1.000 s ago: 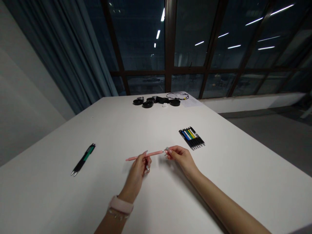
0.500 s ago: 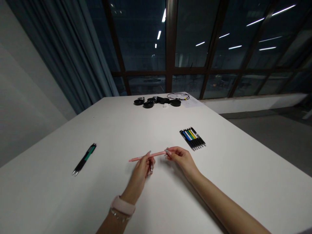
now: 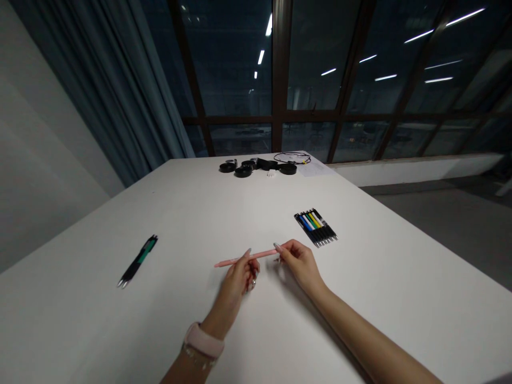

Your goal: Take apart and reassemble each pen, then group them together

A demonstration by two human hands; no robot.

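A slim pink pen (image 3: 262,254) is held nearly level just above the white table, its left end slightly lower. My left hand (image 3: 240,274) is closed around its middle, thumb on top. My right hand (image 3: 298,261) pinches the pen's right end between thumb and fingers, which hide that tip. To the right, beyond my right hand, several black pens with coloured barrels (image 3: 316,228) lie side by side in a neat row. Two more pens (image 3: 138,261), black with green showing, lie together on the left.
At the far end of the white table (image 3: 192,202) are several black rolls (image 3: 244,170), a small white object (image 3: 271,173), a looped black cable (image 3: 294,157) and a pale sheet (image 3: 316,169). A blue curtain (image 3: 120,80) and dark windows stand behind.
Both hands have shifted slightly to the right with the pink pen, which stays between them. The pens on the table look unmoved.
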